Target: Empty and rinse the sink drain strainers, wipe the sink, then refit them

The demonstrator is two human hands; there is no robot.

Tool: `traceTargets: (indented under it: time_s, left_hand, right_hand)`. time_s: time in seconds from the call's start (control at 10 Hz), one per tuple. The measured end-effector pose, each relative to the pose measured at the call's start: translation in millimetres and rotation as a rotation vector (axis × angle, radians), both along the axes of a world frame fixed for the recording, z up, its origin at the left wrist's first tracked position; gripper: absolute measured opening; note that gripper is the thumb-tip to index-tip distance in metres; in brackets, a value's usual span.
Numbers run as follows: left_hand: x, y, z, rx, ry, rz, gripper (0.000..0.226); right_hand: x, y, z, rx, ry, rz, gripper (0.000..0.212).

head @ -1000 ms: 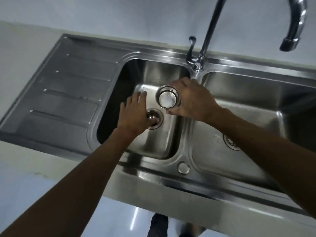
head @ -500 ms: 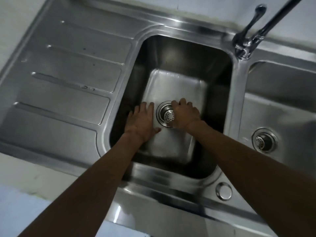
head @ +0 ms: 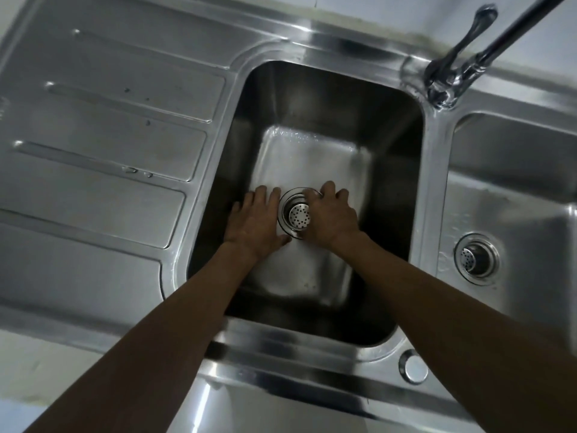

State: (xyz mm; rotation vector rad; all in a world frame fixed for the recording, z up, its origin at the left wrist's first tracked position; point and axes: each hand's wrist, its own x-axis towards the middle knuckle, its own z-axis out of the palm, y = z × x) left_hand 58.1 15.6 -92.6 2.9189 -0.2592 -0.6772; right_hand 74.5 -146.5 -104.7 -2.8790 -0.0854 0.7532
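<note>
Both hands are being held low in the left basin [head: 312, 98], on either side of its drain. Nearest the camera, two bare forearms are being extended over the front rim of the sink, past a round capped hole [head: 413, 367] in that rim. Left hand [head: 256, 220] is being laid flat on the basin floor just beside the drain, with fingers spread and nothing grasped, its thumb touching the drain's outer ring. Right hand [head: 331, 218] is being curled over the right edge of the left strainer [head: 299, 215], fingertips on its rim; whether the rim is actually being pinched or only pressed cannot be told, since the fingers are hiding the contact. That strainer, a perforated metal cup, is being seated in the left drain opening, its holed bottom facing up toward the camera.

To the right, across the divider, a second strainer [head: 474, 257] is being kept in the drain of the right basin [head: 512, 170], well apart from both hands. To the left, the ribbed draining board [head: 103, 126] is being shown with a few small droplets or specks on it. Farthest away, at the back rim between the two basins, the tap [head: 449, 79] is being seen with its lever raised and its spout running out of view at the upper right.
</note>
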Motion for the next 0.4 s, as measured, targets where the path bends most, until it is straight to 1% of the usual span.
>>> traceTargets:
  time_s: [0.2,0.3,0.4]
  left_hand:
    - [-4,-4,1,0.021,-0.028,-0.009,0.105]
    - [-14,-10,11,0.026,-0.083,-0.010,0.103]
    - [-26,-18,25,0.075,-0.130,-0.018,0.100]
  right_hand:
    - [0,0,5,0.006,0.032,0.014,0.089]
    - [-7,-5,14,0.015,0.051,0.016,0.090]
    - [-19,-12,35,0.023,-0.068,0.075,0.073]
